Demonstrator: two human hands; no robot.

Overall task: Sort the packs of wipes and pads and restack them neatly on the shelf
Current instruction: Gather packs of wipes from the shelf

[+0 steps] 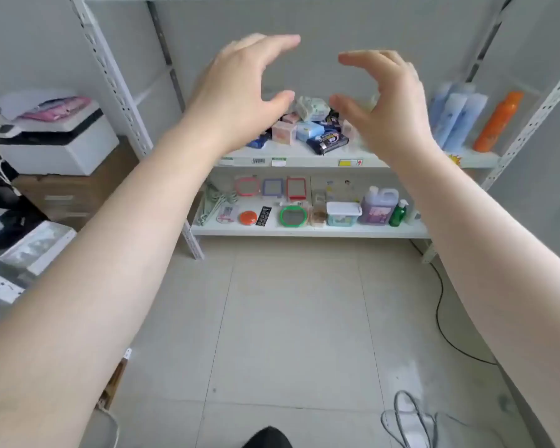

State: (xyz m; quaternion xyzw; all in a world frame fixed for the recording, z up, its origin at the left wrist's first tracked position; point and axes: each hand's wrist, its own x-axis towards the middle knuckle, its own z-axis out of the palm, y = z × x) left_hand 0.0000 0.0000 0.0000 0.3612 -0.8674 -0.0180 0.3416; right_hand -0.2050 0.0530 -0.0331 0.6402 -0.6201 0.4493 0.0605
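Note:
A loose heap of wipe and pad packs lies on the middle shelf (304, 155): a pale green-white pack (312, 108) on top, a pink box (284, 131), a light blue pack (309, 130) and a dark blue pack (328, 142) in front. My left hand (240, 88) and my right hand (385, 101) are raised in front of the heap, one on each side, fingers relaxed and curved, holding nothing. They hide the heap's outer packs.
Blue bottles (456, 114) and an orange bottle (498, 121) stand at the shelf's right. The lower shelf (304, 229) carries mirrors, a tub, a purple jug (377, 205). A printer (55, 140) sits left. A black cable (440, 305) runs across the tiled floor.

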